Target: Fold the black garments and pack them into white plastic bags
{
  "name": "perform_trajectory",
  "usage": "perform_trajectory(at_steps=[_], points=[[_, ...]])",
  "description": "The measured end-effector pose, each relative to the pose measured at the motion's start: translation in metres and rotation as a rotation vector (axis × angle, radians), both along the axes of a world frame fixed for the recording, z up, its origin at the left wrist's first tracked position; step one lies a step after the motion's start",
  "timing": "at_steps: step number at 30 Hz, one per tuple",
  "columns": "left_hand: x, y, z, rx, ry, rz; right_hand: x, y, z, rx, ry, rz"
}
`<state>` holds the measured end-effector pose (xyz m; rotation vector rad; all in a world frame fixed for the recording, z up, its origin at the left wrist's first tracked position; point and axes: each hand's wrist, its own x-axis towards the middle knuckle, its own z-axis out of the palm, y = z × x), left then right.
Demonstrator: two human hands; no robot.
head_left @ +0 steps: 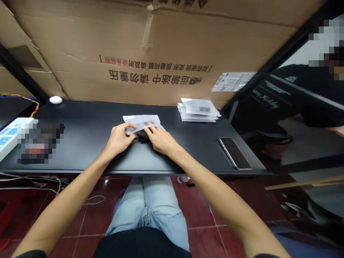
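Observation:
A frosted translucent bag (142, 122) with a white label lies on the black table (88, 143) in front of me. My left hand (119, 138) pinches its near left edge, fingers curled. My right hand (158, 139) grips the bag's near right side, fingers bent over a small dark item (143, 136) that sits partly under the bag. What the dark item is I cannot make out.
A stack of similar frosted bags (199, 110) lies at the back right. A phone (235, 153) rests face up near the right edge. A power strip (10, 134) sits at the left, a white round object (56, 100) at the back left. A cardboard wall (161, 53) stands behind; another person sits at the right.

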<state>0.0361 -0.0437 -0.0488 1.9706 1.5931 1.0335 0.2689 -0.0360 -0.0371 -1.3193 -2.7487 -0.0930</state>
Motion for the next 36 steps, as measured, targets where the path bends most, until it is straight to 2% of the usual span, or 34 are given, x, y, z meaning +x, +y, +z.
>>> perform_trajectory(at_steps=[5, 9, 11, 15, 17, 23, 27, 29, 33, 35, 36], points=[[0.008, -0.004, 0.007, -0.053, -0.107, -0.069, -0.008, -0.004, -0.005, 0.052, -0.017, -0.156], [0.013, -0.009, 0.012, -0.062, -0.112, -0.067, -0.013, -0.008, -0.004, 0.034, -0.040, -0.249], [0.013, -0.010, 0.012, -0.057, -0.113, -0.065, -0.011, -0.008, -0.004, 0.058, -0.016, -0.202], [0.011, -0.010, 0.009, -0.028, -0.106, -0.089, -0.002, -0.002, -0.005, 0.105, 0.010, 0.085], [0.010, -0.010, 0.009, -0.028, -0.102, -0.094, 0.001, 0.002, -0.008, 0.088, 0.003, 0.150], [0.012, -0.012, 0.010, -0.095, -0.101, -0.116, -0.008, 0.008, -0.010, 0.034, 0.004, -0.115], [0.011, -0.012, 0.008, -0.076, -0.080, -0.123, -0.012, 0.006, -0.010, -0.004, -0.019, -0.137], [0.009, -0.012, 0.006, -0.071, -0.080, -0.127, -0.007, 0.002, -0.011, 0.033, 0.008, -0.064], [0.002, -0.013, 0.005, -0.055, -0.078, -0.130, 0.016, -0.015, -0.008, 0.129, 0.077, 0.268], [-0.005, -0.011, 0.006, -0.046, -0.076, -0.068, 0.023, -0.021, -0.002, 0.130, 0.102, 0.337], [-0.008, -0.008, 0.006, -0.035, -0.072, -0.010, 0.024, -0.022, 0.002, 0.135, 0.138, 0.323]])
